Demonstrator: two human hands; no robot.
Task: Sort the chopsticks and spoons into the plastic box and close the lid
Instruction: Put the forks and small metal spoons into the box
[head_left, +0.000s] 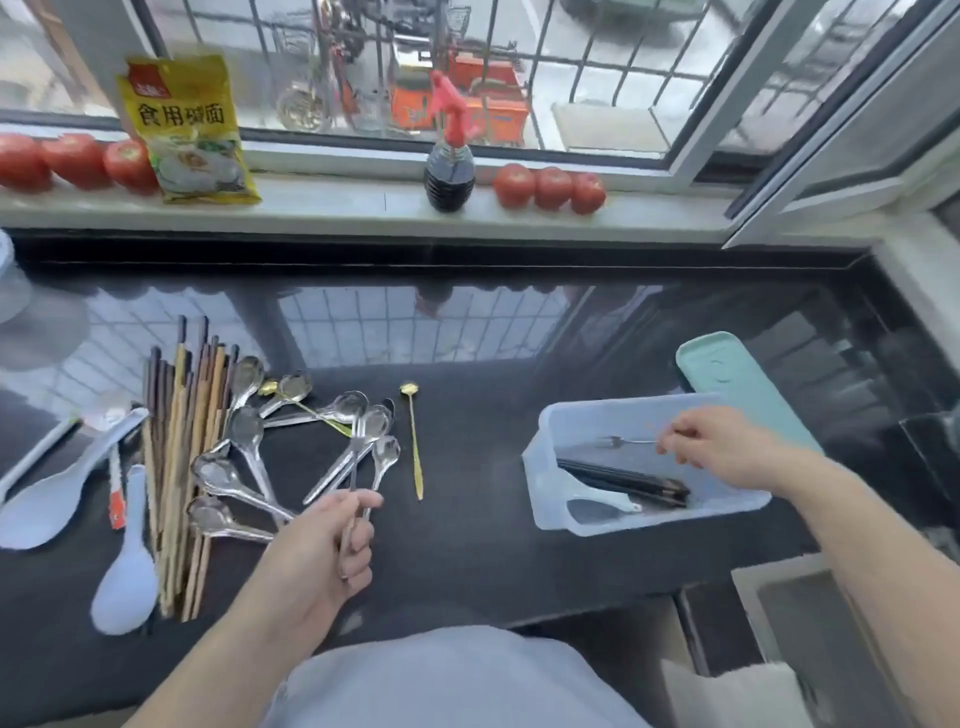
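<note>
A clear plastic box (550, 499) stands on the black counter at the right, with dark chopsticks (623, 480) and a white spoon (597, 506) inside. Over the box my right hand (722, 447) pinches a small metal fork (623, 441) by its handle. The pale green lid (737, 384) lies behind the box. At the left lie a bundle of wooden chopsticks (182, 467) and several steel spoons (244, 441). My left hand (332, 545) grips the handle of a steel spoon (363, 436) from that pile. A thin gold spoon (414, 441) lies apart.
White plastic rice spoons (47, 504) lie at the far left beside a small red-handled tool (115, 493). On the windowsill stand tomatoes (550, 187), a yellow packet (187, 130) and a dark sauce bottle (449, 171). The counter edge drops off at the lower right.
</note>
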